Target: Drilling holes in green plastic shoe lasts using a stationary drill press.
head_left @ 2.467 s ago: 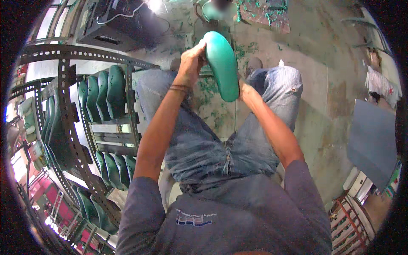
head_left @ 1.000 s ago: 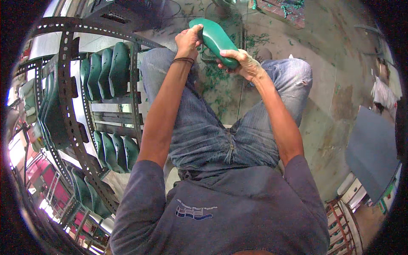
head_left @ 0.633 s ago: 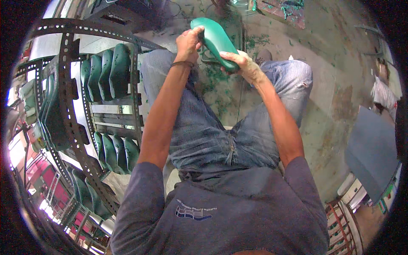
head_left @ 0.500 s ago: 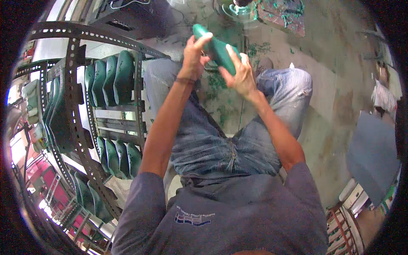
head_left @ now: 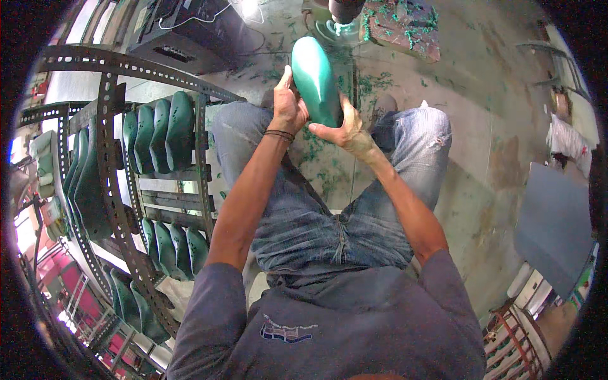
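A glossy green shoe last [head_left: 315, 79] is held up in front of my knees, its rounded toe end pointing away from me. My left hand [head_left: 289, 106] grips it along the left side, thumb raised by its edge. Around the nearer, narrower end closes my right hand [head_left: 348, 132], with its thumb stretched across toward the left hand. Light shines off the upper surface of the last. The fingers underneath it are hidden.
At my left stands a perforated metal rack [head_left: 109, 145] with several green shoe lasts [head_left: 180, 130]. A dark machine box [head_left: 190, 38] is beyond it. Ahead lie a board with green shavings [head_left: 402, 28] and a dark round machine part [head_left: 346, 9]. A grey sheet [head_left: 554, 221] leans at the right.
The shoe last has turned from a slant to nearly upright in view, its broad shiny face now toward me. My right hand has moved down to its near end. Both hands still hold it.
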Motion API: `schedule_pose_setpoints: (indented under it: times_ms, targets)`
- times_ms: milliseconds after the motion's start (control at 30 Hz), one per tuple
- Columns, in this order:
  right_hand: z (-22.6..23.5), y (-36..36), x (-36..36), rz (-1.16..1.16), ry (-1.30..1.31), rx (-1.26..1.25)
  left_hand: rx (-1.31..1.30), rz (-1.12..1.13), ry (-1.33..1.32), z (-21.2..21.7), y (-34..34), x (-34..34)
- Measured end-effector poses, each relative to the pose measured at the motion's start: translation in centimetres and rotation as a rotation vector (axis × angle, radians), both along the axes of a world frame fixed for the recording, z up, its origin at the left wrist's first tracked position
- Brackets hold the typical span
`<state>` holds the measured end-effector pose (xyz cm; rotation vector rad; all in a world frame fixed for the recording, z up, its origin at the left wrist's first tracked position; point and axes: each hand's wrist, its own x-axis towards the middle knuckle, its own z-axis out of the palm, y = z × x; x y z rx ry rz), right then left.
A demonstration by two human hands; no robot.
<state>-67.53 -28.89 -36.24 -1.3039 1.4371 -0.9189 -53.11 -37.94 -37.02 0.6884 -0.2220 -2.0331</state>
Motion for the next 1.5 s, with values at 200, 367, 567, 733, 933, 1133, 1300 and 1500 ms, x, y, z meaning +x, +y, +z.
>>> schedule_pose_setpoints:
  times_ms: [200,367,567,733,933,1133,1300,1500]
  targets:
    - [1.6,0.3,0.8,-0.001,0.054,-0.072,0.025,-0.006,-0.014,-0.8,-0.1,0.0]
    - [2.7,0.6,1.2,-0.013,0.145,-0.075,-0.045,-0.066,-0.265,-1.0,-0.6,0.8]
    - [1.3,0.9,1.0,-0.056,0.333,-0.203,-0.116,-0.007,-0.324,-0.3,-0.8,0.0]
    - [2.3,0.8,0.7,-0.023,0.324,-0.085,-0.200,-0.029,-0.286,-0.1,-0.8,0.1]
    - [2.0,0.1,-0.2,0.000,0.210,0.026,-0.203,-0.002,-0.381,0.2,-0.6,-0.3]
    - [1.8,-2.0,-1.2,-0.068,-0.066,0.297,-0.303,0.005,-0.738,-0.5,-1.5,-1.7]
    - [1.8,-2.9,-2.3,-0.119,-0.119,0.173,-0.095,-0.006,-0.196,2.7,-2.2,-3.2]
    - [4.6,-3.2,-2.3,0.023,-0.780,0.336,-0.053,-0.129,-0.245,2.0,-2.7,-2.9]
